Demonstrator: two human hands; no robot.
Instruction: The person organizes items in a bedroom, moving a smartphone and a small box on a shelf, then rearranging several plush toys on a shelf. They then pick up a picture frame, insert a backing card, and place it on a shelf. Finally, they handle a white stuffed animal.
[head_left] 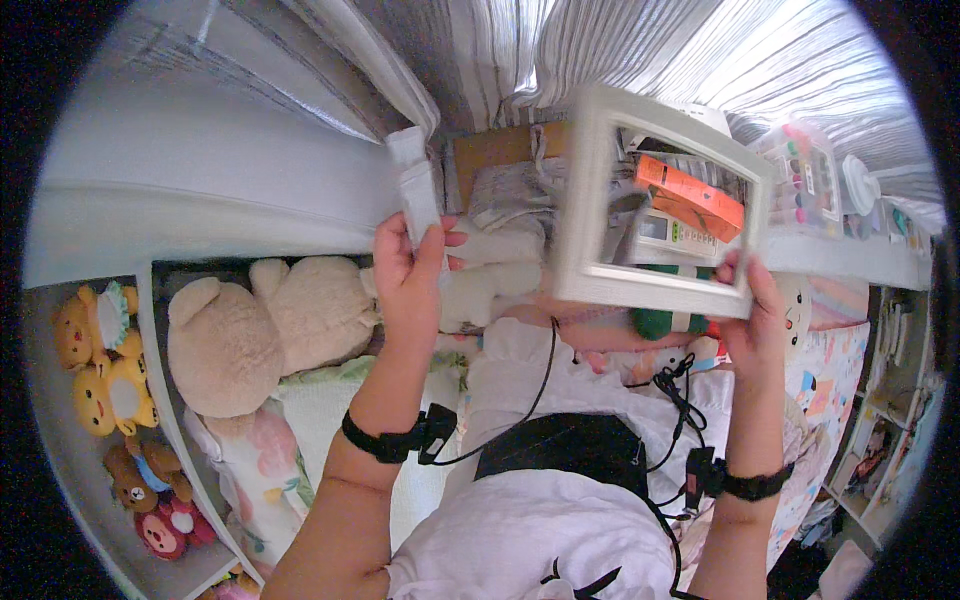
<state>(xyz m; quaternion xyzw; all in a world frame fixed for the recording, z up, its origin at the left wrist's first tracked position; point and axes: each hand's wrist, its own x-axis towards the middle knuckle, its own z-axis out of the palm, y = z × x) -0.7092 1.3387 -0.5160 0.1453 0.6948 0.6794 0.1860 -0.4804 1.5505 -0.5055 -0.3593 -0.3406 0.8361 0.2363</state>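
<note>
Lower centre of the frame: white garment with a black band, black cables running to a black strap on each wrist.

Centre left: left hand (410,275), raised, fingers and thumb closed around the lower end of a small pale flat piece (417,190), upright, its top reaching toward the curtain. Probably light and stiff; best pinched low on its flat faces.

Centre right: right hand (755,310), closed on the lower right corner of a white-framed mirror (585,200), held tilted at centre right of the frame. The glass reflects an orange box and a small device with a screen. Judged rigid, moderately heavy, fragile and smooth; hold by the frame, not the glass.

Left, behind the hands: large beige plush bear (235,335) lying on bedding; smaller yellow, brown and red plush toys (110,385) at the lower left.

Top: striped grey curtain (560,45). Upper right: clear case of coloured bottles (810,185) on a ledge.
</note>
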